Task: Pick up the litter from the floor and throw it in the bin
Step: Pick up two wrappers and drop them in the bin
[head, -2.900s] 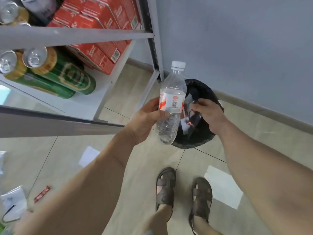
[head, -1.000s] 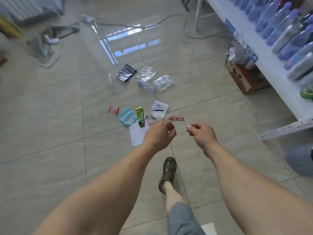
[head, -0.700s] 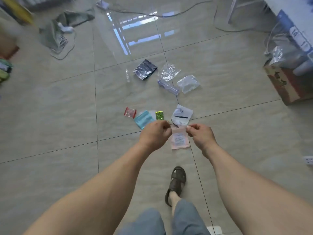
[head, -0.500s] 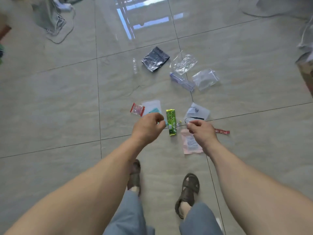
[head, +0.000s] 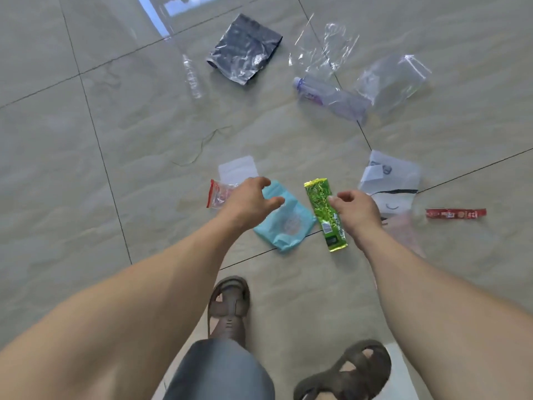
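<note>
Litter lies scattered on the tiled floor. My left hand (head: 252, 202) hovers with fingers spread over a light blue pouch (head: 288, 223), beside a small red-edged clear bag (head: 217, 193). My right hand (head: 356, 210) hangs with loosely curled fingers and nothing in it, its fingertips at the right edge of a green foil wrapper (head: 324, 213). A pinkish packet (head: 406, 229) shows partly behind my right wrist. The bin is out of view.
Farther off lie a dark plastic bag (head: 245, 49), a clear plastic bottle (head: 331, 98), crumpled clear film (head: 326, 50), a clear bag (head: 393, 79), a white printed packet (head: 390, 183), a red strip wrapper (head: 455, 213) and white paper (head: 238, 170). My sandalled feet (head: 229, 304) stand below.
I dropped the bottle off at the bin, turned to the litter and bent closer. Both hands have lowered toward the blue pouch and green wrapper, and the left hand's fingers have spread.
</note>
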